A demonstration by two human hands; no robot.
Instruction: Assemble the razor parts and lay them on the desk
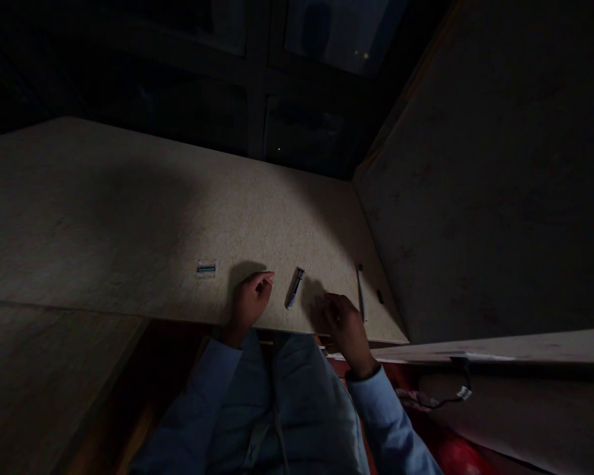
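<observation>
razor (294, 292) lies between left hand (252, 297) and right hand (345, 323); cannot tell if either grip is spread

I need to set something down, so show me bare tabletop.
Bare: tabletop left of the clear case, and from razor back to window. Crowded: near right, with right hand, white stick, dark piece; also between case and razor, at the left hand.
</observation>
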